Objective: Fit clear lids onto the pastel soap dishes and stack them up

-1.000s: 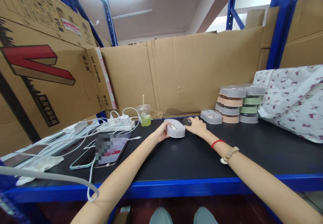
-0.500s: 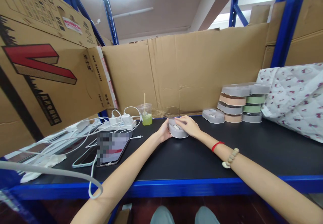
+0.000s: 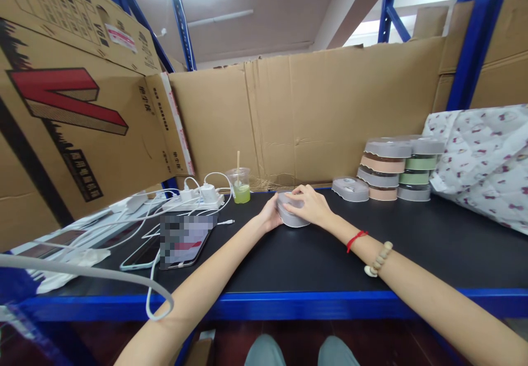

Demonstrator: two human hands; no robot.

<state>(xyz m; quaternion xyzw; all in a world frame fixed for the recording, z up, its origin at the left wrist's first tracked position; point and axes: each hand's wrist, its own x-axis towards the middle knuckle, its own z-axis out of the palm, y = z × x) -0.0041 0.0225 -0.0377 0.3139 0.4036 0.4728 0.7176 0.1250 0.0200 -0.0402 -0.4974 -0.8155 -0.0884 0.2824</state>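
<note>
A grey, rounded, low case [image 3: 295,220] lies on the black tabletop in front of me. My left hand [image 3: 271,213] is closed around its left side, fingers wrapped against the wall. Over the top of the same case is my right hand [image 3: 310,205], its fingers bent and drawn together at the middle. Whatever those fingertips pinch is hidden beneath them. A red string and a beaded bracelet [image 3: 379,260] circle my right wrist and forearm. Another grey case [image 3: 350,189] with a clear lid sits farther right.
Stacked grey, orange and green cases [image 3: 386,163] stand at the back right beside a patterned white cloth bag [image 3: 487,162]. Leftward are a cup of green drink [image 3: 241,192], a power strip [image 3: 193,204], cables and a phone [image 3: 187,242]. A cardboard wall [image 3: 322,118] closes the back.
The fingers of my right hand have bent and lifted slightly over the case, covering the pale piece seen at its middle before. My left hand keeps its hold.
</note>
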